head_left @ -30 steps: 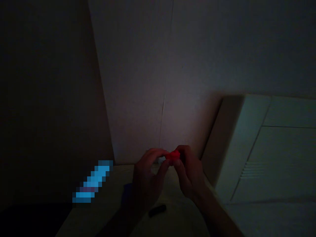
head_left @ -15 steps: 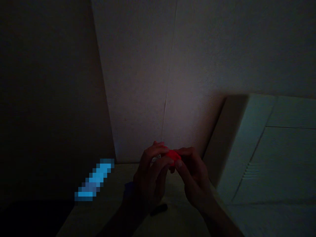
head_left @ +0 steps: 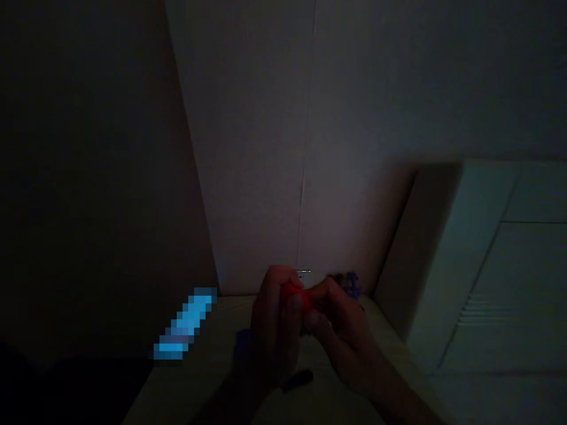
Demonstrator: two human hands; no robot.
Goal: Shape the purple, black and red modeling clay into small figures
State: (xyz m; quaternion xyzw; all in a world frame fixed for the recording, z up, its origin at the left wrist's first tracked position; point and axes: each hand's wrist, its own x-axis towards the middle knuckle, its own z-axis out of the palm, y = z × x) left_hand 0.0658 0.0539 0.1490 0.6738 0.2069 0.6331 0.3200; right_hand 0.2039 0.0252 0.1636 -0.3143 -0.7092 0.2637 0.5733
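A small, rounded, bright red object (head_left: 289,290) sits between my two hands above a dim table (head_left: 381,321); its exact kind cannot be made out. My left hand (head_left: 272,327) is closed around it, the fingers covering much of its surface. At its right side, my right hand (head_left: 343,336) pinches with thumb and forefinger against or close to the red object. What lies between those fingertips is hidden. Below the hands, a short dark object (head_left: 297,380) lies on the table. A blue item (head_left: 242,343) shows partly behind my left wrist.
Behind the table stands a pale wall (head_left: 252,177) with a white socket-like plate (head_left: 305,275) low on it. Purplish flower-like things (head_left: 352,285) are at the table's back right. A light panelled piece of furniture (head_left: 487,265) fills the right. A pixelated bright blue patch (head_left: 188,324) glows left.
My left fingers have wrapped further around the red object, and both hands sit slightly lower. The view has shifted a little, bringing the purplish things and the wall plate into sight.
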